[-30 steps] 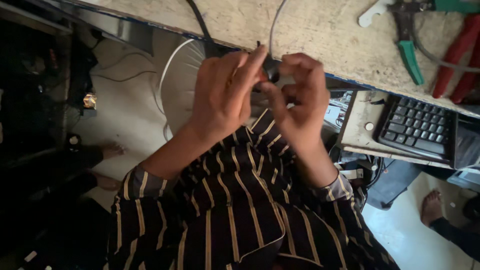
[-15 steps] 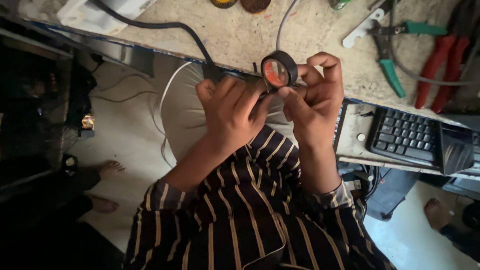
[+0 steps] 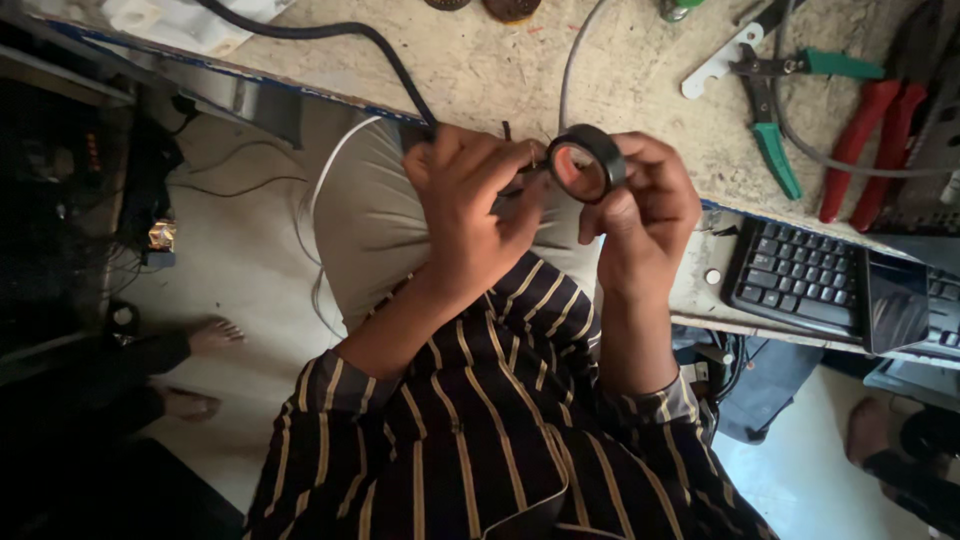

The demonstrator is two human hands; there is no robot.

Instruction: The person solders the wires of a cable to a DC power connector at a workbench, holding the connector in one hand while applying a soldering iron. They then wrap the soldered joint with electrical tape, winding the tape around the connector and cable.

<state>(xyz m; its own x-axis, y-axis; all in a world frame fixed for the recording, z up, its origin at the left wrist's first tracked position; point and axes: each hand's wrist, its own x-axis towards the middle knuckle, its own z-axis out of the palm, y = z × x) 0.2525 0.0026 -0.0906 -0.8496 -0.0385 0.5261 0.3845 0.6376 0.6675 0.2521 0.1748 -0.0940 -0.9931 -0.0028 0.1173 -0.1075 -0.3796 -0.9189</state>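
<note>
My right hand grips a black roll of insulating tape, held upright just above the edge of the speckled workbench. My left hand is closed beside it, its fingertips pinching a thin dark wire end next to the roll. A thick black cable runs across the bench and disappears under my left hand. A grey cable comes down from the top to the roll. What lies inside my left palm is hidden.
Green-handled pliers and red-handled cutters lie on the bench at the right. A black keyboard sits on a lower shelf. Another person's bare feet rest on the floor at the left.
The tape roll, hidden between my fingers a second ago, has come up into plain sight in my right hand. Both hands have stayed close together.
</note>
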